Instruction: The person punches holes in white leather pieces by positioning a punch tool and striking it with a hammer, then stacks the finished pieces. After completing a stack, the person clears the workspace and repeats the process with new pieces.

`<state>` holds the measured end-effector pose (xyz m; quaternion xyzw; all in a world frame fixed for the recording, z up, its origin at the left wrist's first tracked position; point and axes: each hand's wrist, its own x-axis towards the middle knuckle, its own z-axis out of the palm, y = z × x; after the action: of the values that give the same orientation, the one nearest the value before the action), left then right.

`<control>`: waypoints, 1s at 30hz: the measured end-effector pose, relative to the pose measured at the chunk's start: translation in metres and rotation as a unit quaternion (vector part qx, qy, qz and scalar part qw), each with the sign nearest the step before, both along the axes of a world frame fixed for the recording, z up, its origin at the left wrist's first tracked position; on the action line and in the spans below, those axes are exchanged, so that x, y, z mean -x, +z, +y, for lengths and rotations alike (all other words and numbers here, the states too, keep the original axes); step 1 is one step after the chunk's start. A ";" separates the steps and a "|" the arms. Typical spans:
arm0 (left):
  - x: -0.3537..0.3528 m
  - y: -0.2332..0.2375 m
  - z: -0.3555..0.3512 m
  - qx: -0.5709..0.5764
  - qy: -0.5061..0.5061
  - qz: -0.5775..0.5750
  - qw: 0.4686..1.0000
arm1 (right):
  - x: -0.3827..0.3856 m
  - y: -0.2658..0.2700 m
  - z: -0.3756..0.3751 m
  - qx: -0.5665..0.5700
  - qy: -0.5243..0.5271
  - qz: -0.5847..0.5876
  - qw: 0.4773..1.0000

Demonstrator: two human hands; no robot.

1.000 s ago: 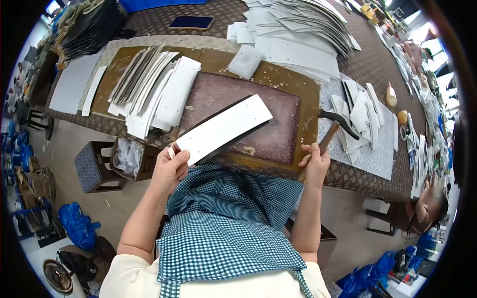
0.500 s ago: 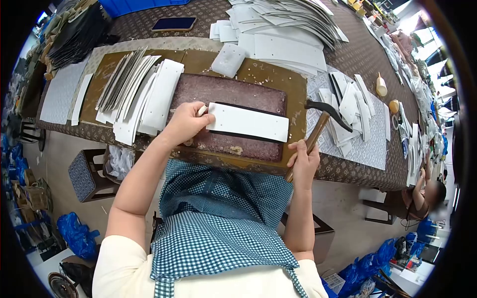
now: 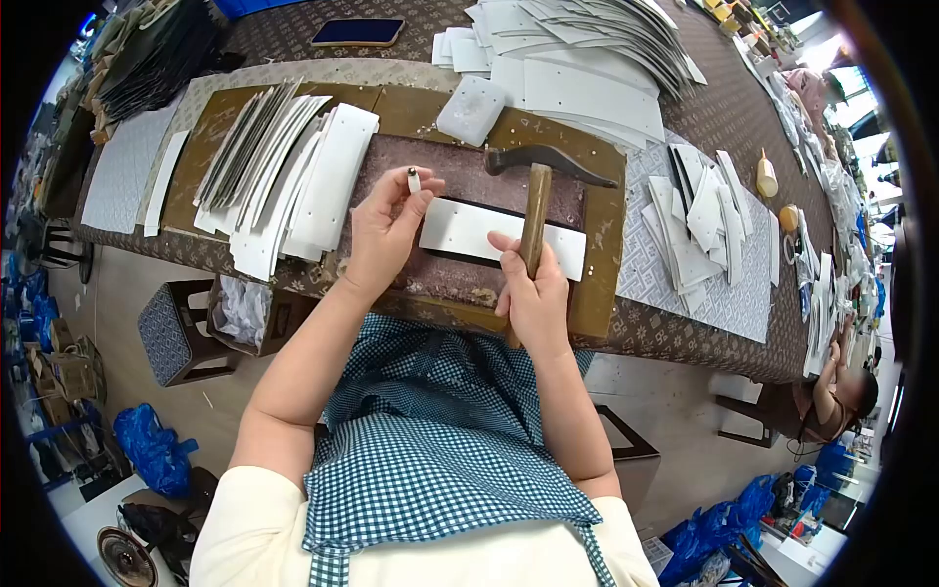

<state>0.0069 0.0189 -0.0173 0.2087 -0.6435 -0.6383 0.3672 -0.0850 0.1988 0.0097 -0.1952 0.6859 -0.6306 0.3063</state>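
Note:
A long white strip (image 3: 468,233) with small holes lies over a black piece on a maroon board (image 3: 416,161). My left hand (image 3: 386,230), just past the strip's left end, is closed around a small white hole punch (image 3: 414,180), its dark metal tip pointing up. My right hand (image 3: 533,293) grips the wooden handle of a hammer (image 3: 536,210). The hammer's dark head lies across the view above the strip's right half. Fingers of this hand overlap the strip near its middle.
White strips (image 3: 328,186) stand stacked on the left of the brown board. Behind is a white block (image 3: 471,110), with large white sheets (image 3: 587,93) and a phone (image 3: 358,32) beyond. Cut white pieces (image 3: 699,220) lie on patterned paper at right. A person (image 3: 827,396) sits far right.
My right hand has swung the hammer left from the board's right edge to over the strip. My left hand has let go of the strip and raised the punch, tip up.

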 end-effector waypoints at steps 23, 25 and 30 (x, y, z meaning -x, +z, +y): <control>0.014 0.009 -0.002 0.155 -0.016 -0.106 0.982 | -0.001 -0.006 -0.001 0.012 -0.028 0.002 1.000; 0.015 0.009 -0.001 0.163 -0.019 -0.109 0.980 | 0.000 -0.006 -0.001 0.012 -0.028 0.002 1.000; 0.017 0.012 -0.002 0.247 -0.015 -0.113 0.962 | 0.002 -0.002 0.002 -0.005 -0.009 0.009 1.000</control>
<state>-0.0097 0.0169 -0.0056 0.1730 -0.8215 -0.4373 0.3224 -0.0871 0.2004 0.0074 -0.1926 0.6936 -0.6280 0.2957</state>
